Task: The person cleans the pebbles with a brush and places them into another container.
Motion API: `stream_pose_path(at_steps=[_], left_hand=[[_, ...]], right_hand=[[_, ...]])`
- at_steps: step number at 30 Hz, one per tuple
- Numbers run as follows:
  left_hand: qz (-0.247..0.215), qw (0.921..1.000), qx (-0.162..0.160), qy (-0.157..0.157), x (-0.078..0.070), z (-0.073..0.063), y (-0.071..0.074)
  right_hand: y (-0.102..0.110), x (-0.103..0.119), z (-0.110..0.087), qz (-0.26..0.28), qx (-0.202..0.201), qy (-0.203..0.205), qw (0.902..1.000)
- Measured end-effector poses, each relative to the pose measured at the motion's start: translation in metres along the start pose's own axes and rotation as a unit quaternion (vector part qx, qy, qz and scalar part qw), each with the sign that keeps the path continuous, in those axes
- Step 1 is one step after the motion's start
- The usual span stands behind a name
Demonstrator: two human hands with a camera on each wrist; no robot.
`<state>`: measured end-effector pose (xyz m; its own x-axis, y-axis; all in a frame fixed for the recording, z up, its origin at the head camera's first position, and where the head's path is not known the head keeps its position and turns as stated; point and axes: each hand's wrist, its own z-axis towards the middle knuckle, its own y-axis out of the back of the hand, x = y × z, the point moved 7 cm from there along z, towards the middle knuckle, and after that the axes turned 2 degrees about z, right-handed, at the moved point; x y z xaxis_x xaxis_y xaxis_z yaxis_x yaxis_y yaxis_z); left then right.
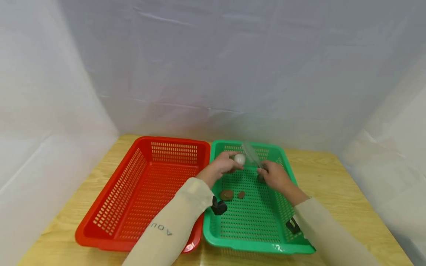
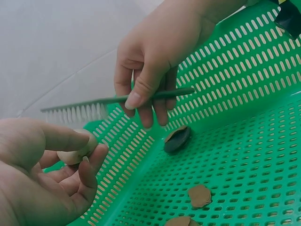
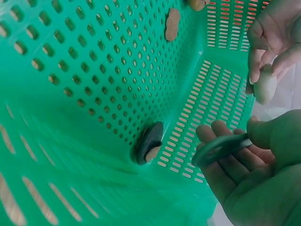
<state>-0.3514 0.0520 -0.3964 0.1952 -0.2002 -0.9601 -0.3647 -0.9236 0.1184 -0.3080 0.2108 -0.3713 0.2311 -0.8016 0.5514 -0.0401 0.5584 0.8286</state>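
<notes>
Sleeves [image 1: 173,221] in pale cloth lie at seven and four o'clock of the head view, the left one bearing dark letters. Between them, on a wooden worktop [image 1: 323,184], the near rim of a green basket [image 1: 246,244] runs across; a red basket [image 1: 83,236] sits just beside it at nine o'clock. Farther in, on the green floor, lies a larger brown piece [image 1: 227,195], with a smaller brown piece [image 1: 241,194] near it at three o'clock. At two o'clock from that, by the basket's wall, is a dark oval object [image 2: 178,143] with a tan patch at its edge. Above these are both hands. At eleven o'clock in the basket, the left hand [image 1: 226,164] pinches a pale round object [image 1: 239,159] between thumb and fingers. At two o'clock, the right hand [image 1: 273,175] grips the handle of a brush [image 1: 252,153], whose bristled end points to about eleven, close by the pale object; whether they touch, I cannot tell. Farthest off, at twelve, hangs grey-white sheeting [image 1: 213,55].
</notes>
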Motion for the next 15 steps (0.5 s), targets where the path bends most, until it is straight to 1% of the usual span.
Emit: stream_pose_path(at_steps=[3, 7, 11, 15], left_hand=[[-0.003, 1.0, -0.002, -0.001, -0.0009, 0.0008, 0.001], [-0.001, 1.0, -0.001, -0.001, -0.0008, 0.0008, 0.0025], [0.0, 1.0, 0.006, -0.003, -0.0001, 0.0001, 0.0022], [0.003, 0.9999, 0.01, -0.004, 0.0011, -0.0011, 0.0027]], right_hand=[[0.0028, -0.0004, 0.001, -0.003, -0.012, -0.008, 0.9999], [0.0034, -0.0007, 0.0021, 0.014, -0.023, -0.013, 0.9996], [0.0029, 0.0029, 0.0025, 0.016, -0.04, 0.012, 0.999], [-0.0004, 0.0088, 0.0019, 0.023, -0.037, 0.05, 0.9978]])
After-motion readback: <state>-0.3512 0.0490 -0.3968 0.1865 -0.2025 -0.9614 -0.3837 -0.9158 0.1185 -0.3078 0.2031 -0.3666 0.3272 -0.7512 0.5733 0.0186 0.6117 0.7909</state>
